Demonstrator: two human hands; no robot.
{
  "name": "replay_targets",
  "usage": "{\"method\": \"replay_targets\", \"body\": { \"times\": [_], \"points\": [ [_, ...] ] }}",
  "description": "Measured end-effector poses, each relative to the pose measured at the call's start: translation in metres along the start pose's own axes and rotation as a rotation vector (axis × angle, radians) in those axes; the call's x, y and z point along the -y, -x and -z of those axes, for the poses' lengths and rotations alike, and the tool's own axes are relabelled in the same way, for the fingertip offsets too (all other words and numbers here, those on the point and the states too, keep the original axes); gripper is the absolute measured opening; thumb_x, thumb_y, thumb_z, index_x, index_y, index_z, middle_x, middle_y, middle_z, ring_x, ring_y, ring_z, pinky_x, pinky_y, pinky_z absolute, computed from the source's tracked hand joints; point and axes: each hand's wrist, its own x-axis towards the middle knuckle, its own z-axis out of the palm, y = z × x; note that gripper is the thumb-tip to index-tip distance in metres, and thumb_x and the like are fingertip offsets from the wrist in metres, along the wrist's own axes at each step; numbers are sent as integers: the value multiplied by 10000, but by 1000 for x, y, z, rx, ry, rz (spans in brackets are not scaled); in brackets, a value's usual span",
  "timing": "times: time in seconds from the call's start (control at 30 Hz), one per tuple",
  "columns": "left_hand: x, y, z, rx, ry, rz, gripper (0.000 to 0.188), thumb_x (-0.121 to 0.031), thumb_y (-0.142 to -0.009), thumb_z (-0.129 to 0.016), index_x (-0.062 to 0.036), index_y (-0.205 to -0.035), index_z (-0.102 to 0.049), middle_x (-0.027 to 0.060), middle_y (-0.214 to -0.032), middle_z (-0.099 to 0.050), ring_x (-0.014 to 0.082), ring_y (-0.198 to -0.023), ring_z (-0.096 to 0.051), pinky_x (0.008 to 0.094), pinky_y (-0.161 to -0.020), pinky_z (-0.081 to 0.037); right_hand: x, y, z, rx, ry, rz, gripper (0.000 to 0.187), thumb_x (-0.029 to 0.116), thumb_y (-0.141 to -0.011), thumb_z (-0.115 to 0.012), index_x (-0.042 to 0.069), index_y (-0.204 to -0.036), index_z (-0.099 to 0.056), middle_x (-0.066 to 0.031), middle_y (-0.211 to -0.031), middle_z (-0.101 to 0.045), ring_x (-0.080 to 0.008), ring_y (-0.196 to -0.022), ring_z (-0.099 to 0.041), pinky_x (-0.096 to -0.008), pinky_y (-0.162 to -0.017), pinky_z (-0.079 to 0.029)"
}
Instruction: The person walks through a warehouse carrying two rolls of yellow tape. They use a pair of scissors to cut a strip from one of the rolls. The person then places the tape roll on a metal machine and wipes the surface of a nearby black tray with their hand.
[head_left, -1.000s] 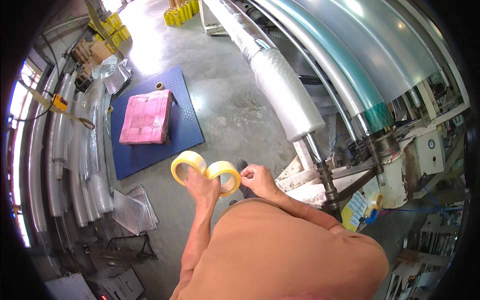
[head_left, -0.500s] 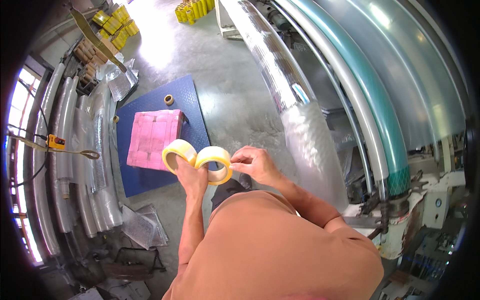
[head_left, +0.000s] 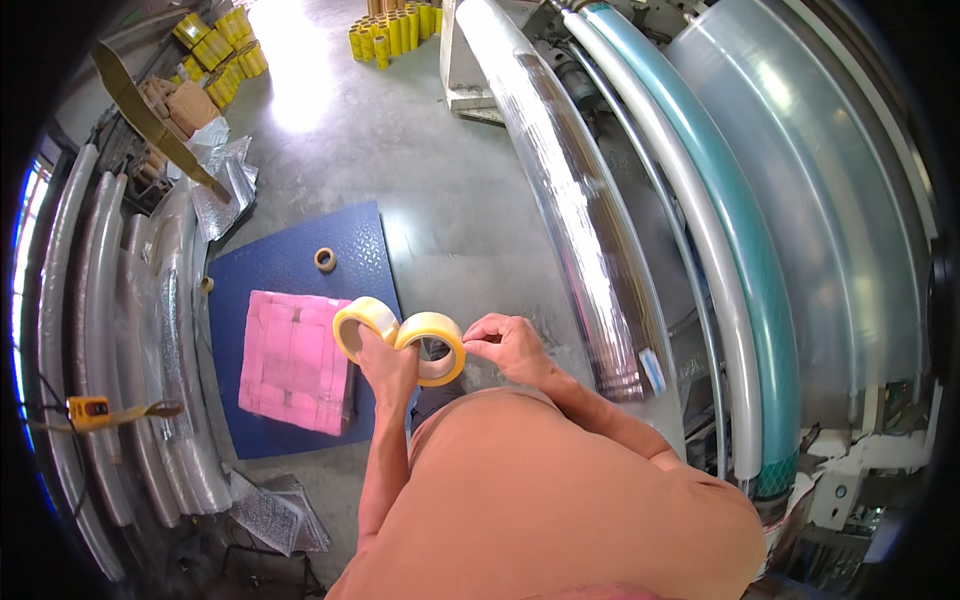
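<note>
Presently, the left hand grips two adjoining packing-tape rolls in front of the torso. The right hand has its fingers pinched together at the right-hand roll's outer rim; whether they hold anything cannot be determined.

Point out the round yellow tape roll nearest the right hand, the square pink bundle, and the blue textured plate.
Round yellow tape roll (head_left: 430, 323): head view, ring's upper part.
Square pink bundle (head_left: 294, 360): head view, top face.
Blue textured plate (head_left: 355, 238): head view, bare far part.
</note>
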Motion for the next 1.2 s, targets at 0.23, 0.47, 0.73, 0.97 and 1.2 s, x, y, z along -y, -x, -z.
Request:
{"method": "replay_targets", "body": {
  "times": [0.23,0.47,0.73,0.97,1.2],
  "points": [
    [-51,-189,-27,30,-49,12,461,-63,-727,-794,39,-1109,-558,264,-989,-703,522,-984,-636,564,-920,-475,51,-180,26,-21,24,74,124,54,-939,-747,-26,-1023,-792,-112,-1044,-756,-191,-935,-724,-309,-860,-571],
    [-89,-344,-77,-15,-217,-64,471,-72,-718,-801,40,-1108,-562,259,-972,-697,507,-981,-637,541,-930,-471,72,-340,50,-145,87,65,93,45,-917,-727,-28,-954,-773,-107,-1002,-746,-184,-858,-718,-314,-789,-577],
    [-138,-541,-164,-6,-267,-175,506,-92,-705,-811,37,-1119,-550,260,-1005,-684,504,-991,-621,541,-928,-469,92,-558,112,-253,367,200,119,62,-826,-719,-6,-807,-622,-122,-834,-658,-269,-738,-665,-402,-680,-536],
    [-186,-697,-179,-20,-112,-2,556,-58,-688,-819,28,-1158,-535,260,-1012,-701,505,-1016,-663,542,-906,-517,154,-737,157,-77,144,197,126,87,-814,-717,-4,-806,-630,-145,-824,-660,-314,-739,-649,-434,-682,-526],
    [-166,-847,-221,-24,-32,169,526,-151,-752,-793,-3,-1192,-547,240,-1093,-712,456,-1066,-690,502,-913,-534,159,-902,160,37,134,102,117,89,-838,-724,-17,-821,-677,-105,-853,-702,-206,-744,-663,-354,-696,-540]
  ]
}}
